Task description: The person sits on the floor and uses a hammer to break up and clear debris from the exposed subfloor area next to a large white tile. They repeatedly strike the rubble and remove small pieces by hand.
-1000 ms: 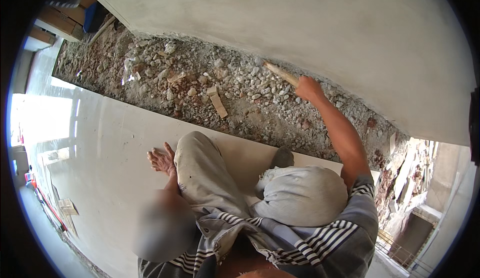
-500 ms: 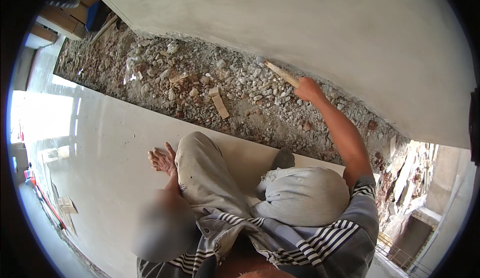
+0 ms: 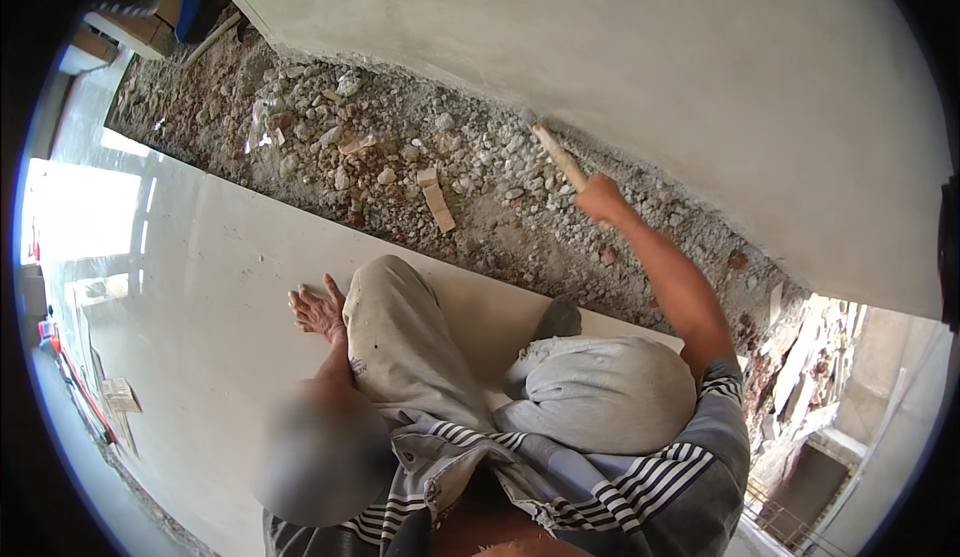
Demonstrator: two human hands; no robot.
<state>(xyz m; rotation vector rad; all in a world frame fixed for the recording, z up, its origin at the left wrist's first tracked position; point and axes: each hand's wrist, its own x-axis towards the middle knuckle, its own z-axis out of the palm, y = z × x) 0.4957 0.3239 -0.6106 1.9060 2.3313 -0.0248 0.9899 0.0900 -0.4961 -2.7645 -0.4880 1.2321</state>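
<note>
Along the rubble strip betw. the grey wall and the pale floor slab, the right hand is fisted tight around 1 wooden tool handle. Handle's long axis runs up-left from the fist, twd the wall base; its head is too small to make out. Left hand lies flat on the slab, fingers spread, holding nothing, well apart from the handle, so right is nearer. 1 loose wood scrap lies in the rubble, left of the handle.
</note>
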